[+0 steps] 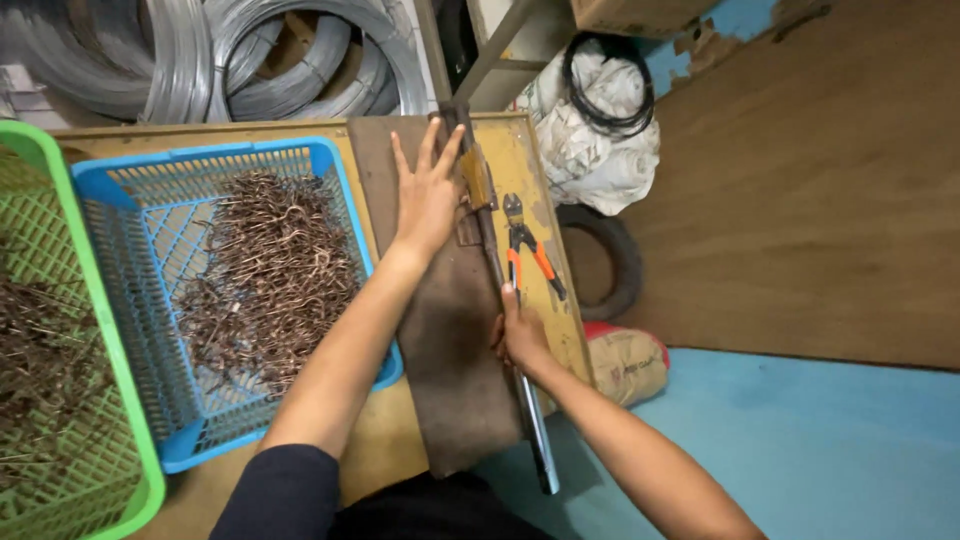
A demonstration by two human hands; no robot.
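Observation:
My left hand [427, 190] lies flat and open on a brown mat [455, 380] on the workbench, fingers spread, fingertips beside the hinged head of a long metal lever tool [478, 180]. My right hand [519, 335] is closed around the lever's long metal handle [535, 440], which runs down towards me along the mat's right edge. A blue plastic basket [120, 200] left of the mat holds a heap of bent brown wire hooks [265, 280].
A green basket [70, 250] with more wire pieces stands at the far left. Orange-handled cutters [528, 252] lie on the yellow bench top right of the lever. Coils of grey wire [260, 60] sit behind the bench. A tyre, white sacks and a filled sack lie on the floor.

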